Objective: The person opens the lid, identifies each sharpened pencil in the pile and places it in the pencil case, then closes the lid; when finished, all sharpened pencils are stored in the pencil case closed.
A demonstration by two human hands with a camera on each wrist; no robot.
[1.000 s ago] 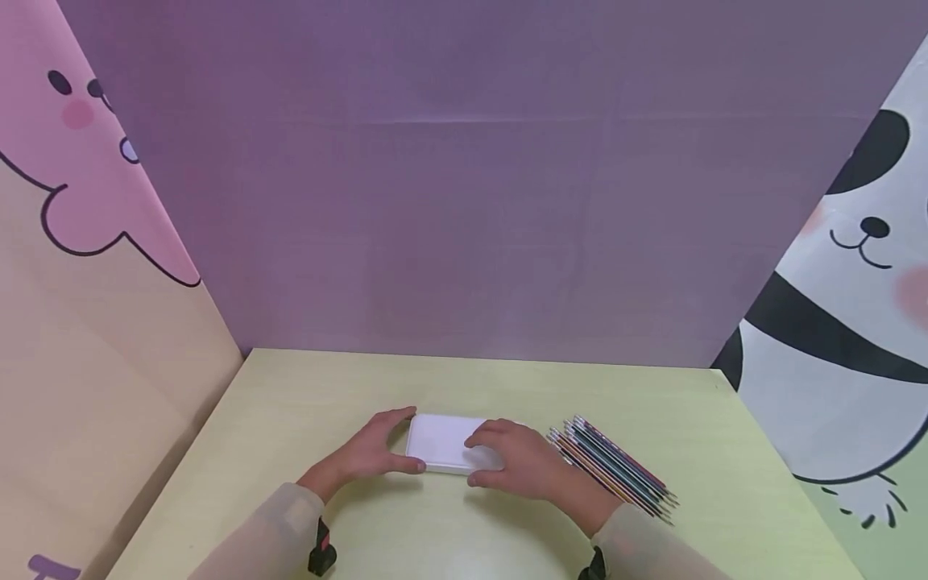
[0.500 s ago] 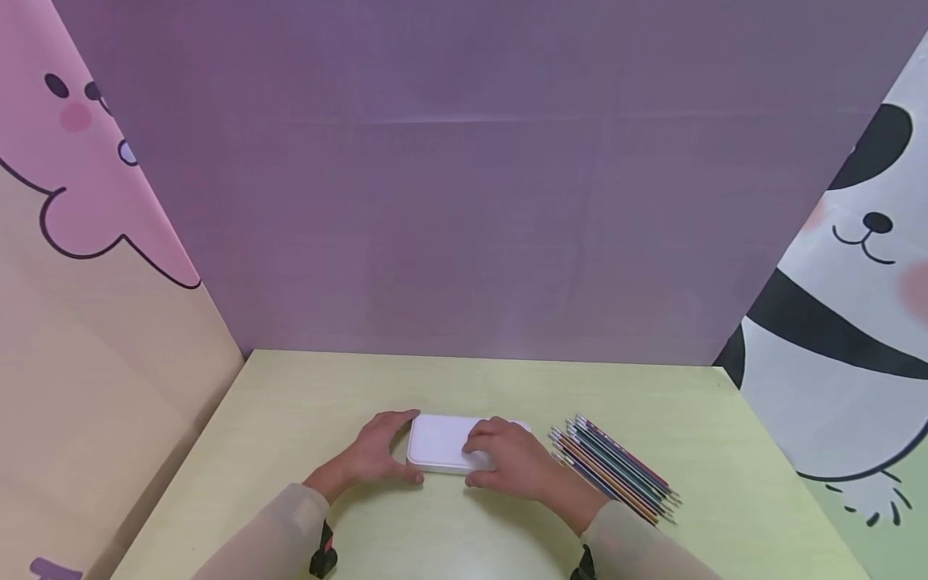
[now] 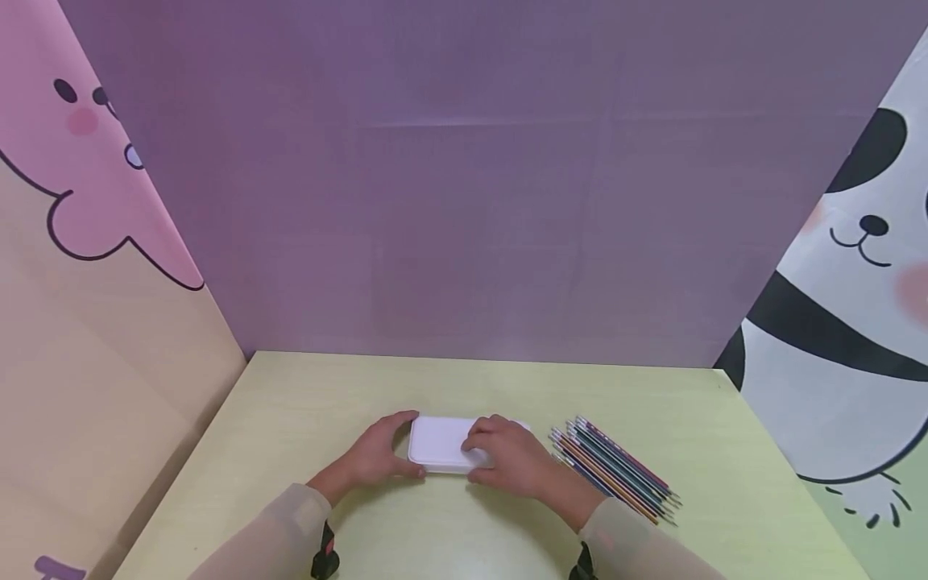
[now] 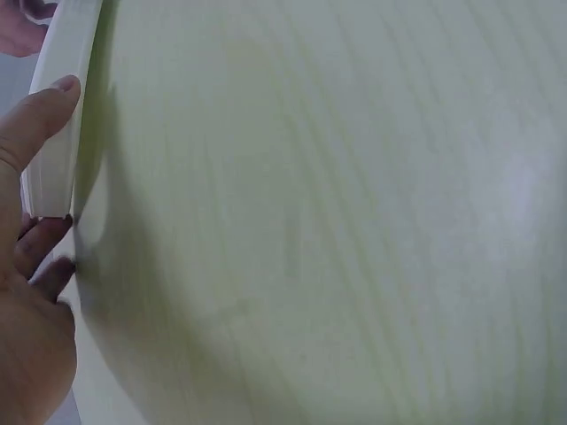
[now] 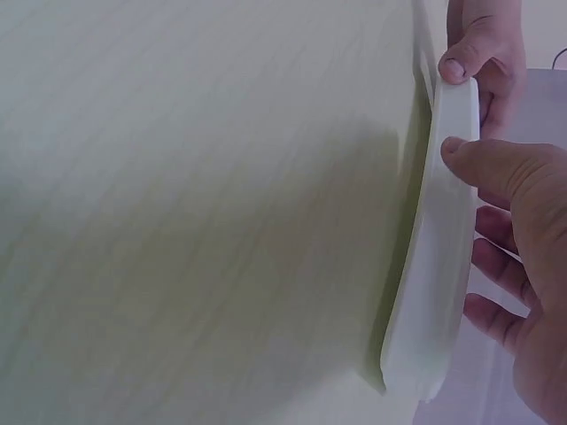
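Note:
A flat white rectangular box (image 3: pixel 444 439), perhaps a pencil case, lies on the pale wooden table. My left hand (image 3: pixel 377 451) grips its left end, thumb at the front side and fingers round the end and back. Over the right part is my right hand (image 3: pixel 511 459), its thumb on the front side and its curled fingers on the top. In the left wrist view, the left thumb presses the narrow side of the box (image 4: pixel 60 168). In the right wrist view, both thumbs touch that side of the box (image 5: pixel 434 257). The box's right part is mostly hidden by my right hand.
Right of the box lies a bundle of several pencils (image 3: pixel 616 467), slanting towards the front right. My right forearm passes in front of their lower left part. A purple backdrop (image 3: pixel 478 201) rises behind the table (image 3: pixel 326 379), with printed panels on both sides.
My right hand has shifted slightly left along the box, with its fingers more curled. The left hand and the pencils stay about where they were.

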